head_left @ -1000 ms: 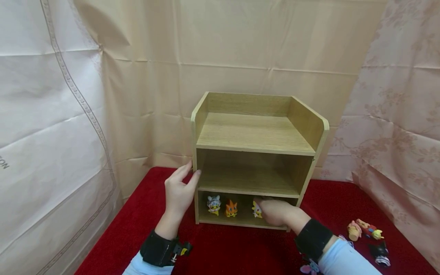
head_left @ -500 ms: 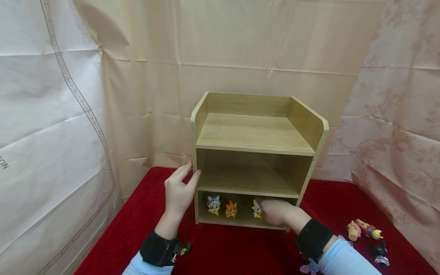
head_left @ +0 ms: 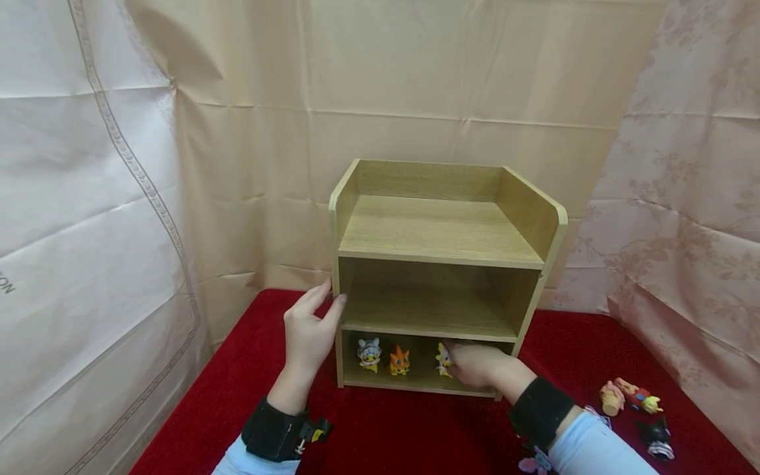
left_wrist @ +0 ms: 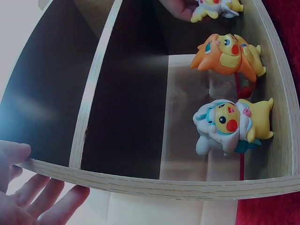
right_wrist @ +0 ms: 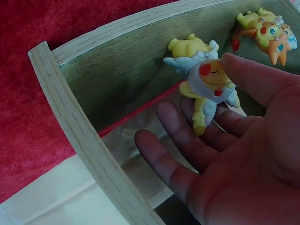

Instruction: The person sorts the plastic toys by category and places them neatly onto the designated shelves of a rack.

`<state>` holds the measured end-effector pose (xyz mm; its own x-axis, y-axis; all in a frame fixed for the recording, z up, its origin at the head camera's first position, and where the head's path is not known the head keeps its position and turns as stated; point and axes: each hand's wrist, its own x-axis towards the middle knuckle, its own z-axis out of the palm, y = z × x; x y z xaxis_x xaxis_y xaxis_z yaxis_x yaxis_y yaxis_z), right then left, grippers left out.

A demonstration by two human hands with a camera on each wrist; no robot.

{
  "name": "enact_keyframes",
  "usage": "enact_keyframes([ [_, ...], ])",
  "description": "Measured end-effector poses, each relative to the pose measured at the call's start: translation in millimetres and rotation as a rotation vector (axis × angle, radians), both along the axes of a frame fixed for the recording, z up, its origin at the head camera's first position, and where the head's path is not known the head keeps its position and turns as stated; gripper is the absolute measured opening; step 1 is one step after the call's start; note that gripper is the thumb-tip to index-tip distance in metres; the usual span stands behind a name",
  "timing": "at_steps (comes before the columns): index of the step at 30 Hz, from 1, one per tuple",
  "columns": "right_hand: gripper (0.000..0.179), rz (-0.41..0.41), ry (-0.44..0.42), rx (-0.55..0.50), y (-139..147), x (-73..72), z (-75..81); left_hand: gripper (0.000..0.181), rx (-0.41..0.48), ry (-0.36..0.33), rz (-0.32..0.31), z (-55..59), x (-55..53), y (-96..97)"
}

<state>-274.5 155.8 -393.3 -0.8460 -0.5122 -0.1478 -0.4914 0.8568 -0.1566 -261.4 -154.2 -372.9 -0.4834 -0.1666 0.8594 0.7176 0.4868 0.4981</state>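
Note:
A wooden shelf unit [head_left: 442,227] stands on the red cloth. My left hand [head_left: 309,330] holds its left side panel, thumb at the front edge and fingers along the outside. Inside the bottom compartment, my right hand [head_left: 477,366] pinches a yellow and white toy figurine [right_wrist: 211,77]; the thumb is on its head and the fingers are behind it. In the right wrist view this figurine leans, with its feet near the bottom board. To its left, an orange-hooded figurine [head_left: 400,361] and a white-hooded yellow figurine [head_left: 369,354] stand side by side.
At the right of the red cloth [head_left: 404,435] lie an ice-cream-shaped toy [head_left: 611,398], a red and yellow figurine [head_left: 644,398] and a black figurine [head_left: 656,439]. A purple toy [head_left: 536,462] is by the right sleeve. Cloth curtains [head_left: 415,79] hang behind.
The figurine in my right hand has turned and tilted slightly within the bottom compartment. The left hand, the shelf unit and the other two figurines have stayed in place.

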Motion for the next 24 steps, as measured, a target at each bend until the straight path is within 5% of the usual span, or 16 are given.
enact_keyframes([
  [24, 0.059, -0.019, -0.044, -0.044, 3.2, -1.2, 0.1, 0.043, -0.003, 0.000, -0.007, 0.7, 0.7, 0.4],
])
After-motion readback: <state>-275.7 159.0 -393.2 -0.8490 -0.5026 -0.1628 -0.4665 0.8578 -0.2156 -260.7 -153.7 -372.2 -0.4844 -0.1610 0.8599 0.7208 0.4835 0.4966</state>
